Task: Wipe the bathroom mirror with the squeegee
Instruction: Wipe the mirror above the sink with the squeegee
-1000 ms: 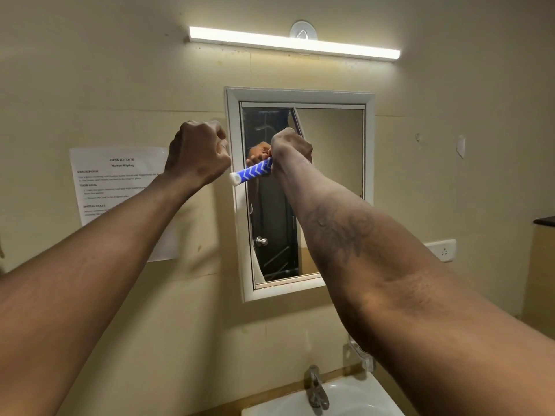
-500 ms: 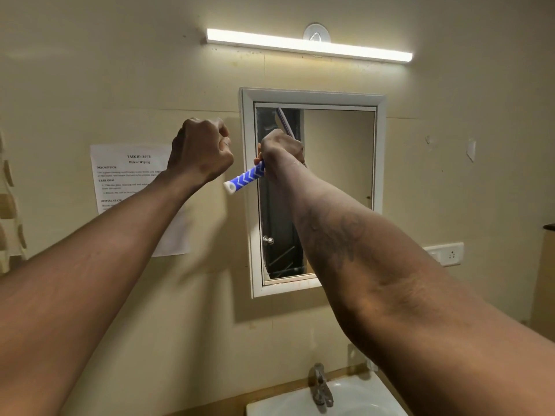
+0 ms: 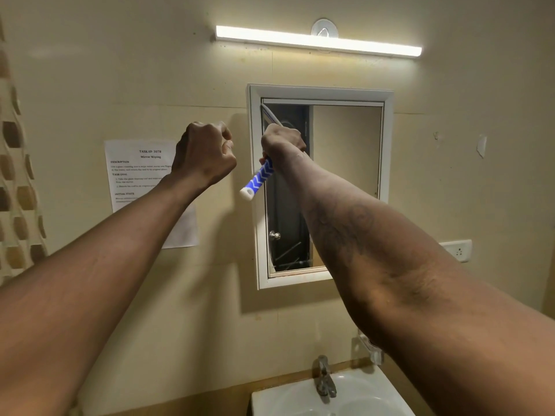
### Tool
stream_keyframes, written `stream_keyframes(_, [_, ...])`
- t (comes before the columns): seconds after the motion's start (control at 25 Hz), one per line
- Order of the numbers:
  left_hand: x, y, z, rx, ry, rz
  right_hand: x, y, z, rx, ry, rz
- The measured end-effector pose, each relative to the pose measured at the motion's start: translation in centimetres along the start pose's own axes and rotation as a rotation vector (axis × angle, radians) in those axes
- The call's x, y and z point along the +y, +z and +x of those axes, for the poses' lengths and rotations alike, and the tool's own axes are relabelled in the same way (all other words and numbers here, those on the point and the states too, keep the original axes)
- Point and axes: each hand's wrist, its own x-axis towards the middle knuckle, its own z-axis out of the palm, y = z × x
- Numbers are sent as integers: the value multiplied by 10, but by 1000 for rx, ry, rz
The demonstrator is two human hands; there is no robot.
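A white-framed mirror [image 3: 348, 181] hangs on the beige wall. My right hand [image 3: 282, 142] grips the squeegee [image 3: 256, 180] by its blue-and-white handle, which points down and to the left. The thin blade rises from my fist to the mirror's upper left corner and lies against the glass by the left frame. My left hand [image 3: 204, 153] is raised beside the mirror's left frame as a closed fist, holding nothing and apart from the handle.
A lit tube light [image 3: 318, 40] runs above the mirror. A printed task sheet [image 3: 135, 172] is taped to the wall at left. Below are a white sink [image 3: 354, 397] with a metal tap [image 3: 324, 376]. A wall socket [image 3: 458, 250] sits at right.
My right hand has swung the squeegee from lying nearly level to steeply tilted, handle now pointing down-left, and shifted it to the mirror's left edge. The left fist stays raised.
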Motion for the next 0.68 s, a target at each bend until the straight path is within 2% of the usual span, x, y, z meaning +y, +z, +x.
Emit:
stream_keyframes(0.16, [-3, 2, -7, -26, -41, -2, 10, -8, -3, 263, -11, -278])
stream_keyframes(0.48, [7, 15, -20, -25, -41, -13, 54, -28, -2, 260, -131, -472])
stream_keyframes(0.68, [12, 23, -32, -30, -47, -3, 85, -40, -3, 264, -194, -497])
